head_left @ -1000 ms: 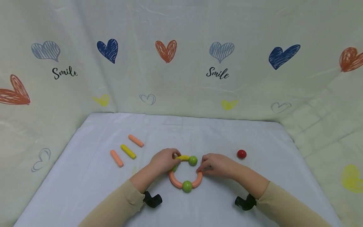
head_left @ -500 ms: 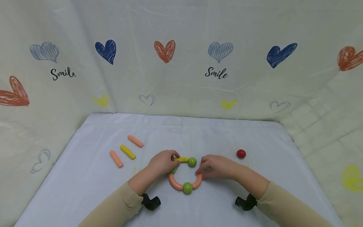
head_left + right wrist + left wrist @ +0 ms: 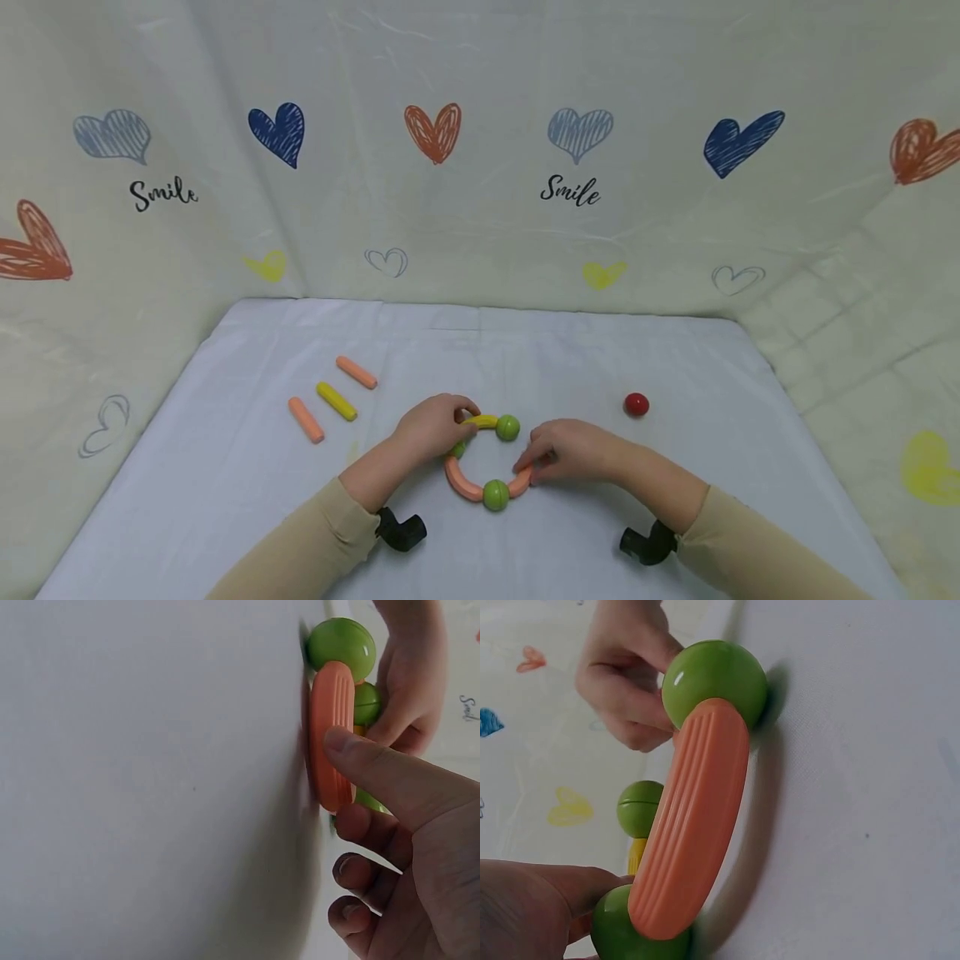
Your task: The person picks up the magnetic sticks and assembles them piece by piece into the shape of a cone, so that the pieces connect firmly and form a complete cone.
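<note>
My left hand (image 3: 435,425) pinches a yellow curved stick (image 3: 486,422) near its left end, close to a green ball (image 3: 637,922). At the stick's other end sits another green ball (image 3: 507,427). My right hand (image 3: 572,450) pinches the right-hand orange curved stick (image 3: 330,742), its thumb lying on the ribbed side. A front green ball (image 3: 496,495) joins that piece to a left orange curved stick (image 3: 694,817). Together the pieces form a ring with a gap at the right, between the far ball and my right hand. My fingers partly hide the left ball.
Two straight orange sticks (image 3: 306,419) and a straight yellow stick (image 3: 336,401) lie apart at the left of the white tabletop (image 3: 225,500). A red ball (image 3: 637,405) rests to the right. A printed curtain (image 3: 480,225) surrounds the table's back and sides.
My right hand has shifted slightly toward me, covering more of the right orange curved stick. The left hand keeps its hold on the yellow curved stick almost unmoved.
</note>
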A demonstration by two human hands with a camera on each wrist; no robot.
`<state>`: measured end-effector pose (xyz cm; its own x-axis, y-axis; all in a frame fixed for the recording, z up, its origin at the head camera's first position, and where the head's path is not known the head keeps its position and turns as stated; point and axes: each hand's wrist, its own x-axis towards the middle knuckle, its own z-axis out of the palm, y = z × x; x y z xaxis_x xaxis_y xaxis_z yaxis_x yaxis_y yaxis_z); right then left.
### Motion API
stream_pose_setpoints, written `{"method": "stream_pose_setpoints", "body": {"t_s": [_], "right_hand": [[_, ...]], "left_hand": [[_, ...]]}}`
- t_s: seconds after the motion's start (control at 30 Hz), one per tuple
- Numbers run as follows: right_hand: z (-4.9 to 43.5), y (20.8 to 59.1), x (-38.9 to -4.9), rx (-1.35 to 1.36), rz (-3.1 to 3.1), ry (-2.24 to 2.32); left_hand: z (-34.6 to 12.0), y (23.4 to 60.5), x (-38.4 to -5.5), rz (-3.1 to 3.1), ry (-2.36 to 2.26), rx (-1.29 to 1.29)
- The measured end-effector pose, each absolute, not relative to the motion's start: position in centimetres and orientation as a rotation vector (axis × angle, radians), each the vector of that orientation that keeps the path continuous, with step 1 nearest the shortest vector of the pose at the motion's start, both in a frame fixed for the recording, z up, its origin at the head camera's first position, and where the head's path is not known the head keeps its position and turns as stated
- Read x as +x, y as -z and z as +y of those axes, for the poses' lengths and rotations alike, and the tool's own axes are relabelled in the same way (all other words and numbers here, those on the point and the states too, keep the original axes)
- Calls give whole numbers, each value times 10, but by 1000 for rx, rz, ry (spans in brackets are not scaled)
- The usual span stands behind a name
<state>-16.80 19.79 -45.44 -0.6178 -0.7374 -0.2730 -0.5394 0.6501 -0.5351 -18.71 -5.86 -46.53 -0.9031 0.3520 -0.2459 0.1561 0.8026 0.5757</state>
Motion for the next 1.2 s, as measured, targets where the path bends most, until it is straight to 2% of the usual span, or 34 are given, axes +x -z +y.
{"method": "stream_pose_setpoints", "body": {"t_s": [0.4, 0.77, 1.2], "right_hand": [[201, 448, -179, -947, 2491, 497], [205, 451, -174, -886, 2561, 546], [202, 460, -160, -449, 2727, 663]], "left_hand": [[-54, 466, -184, 2667, -798, 371], [-52, 470, -182, 2723, -778, 337], [-52, 469, -181, 2723, -774, 330]]}}
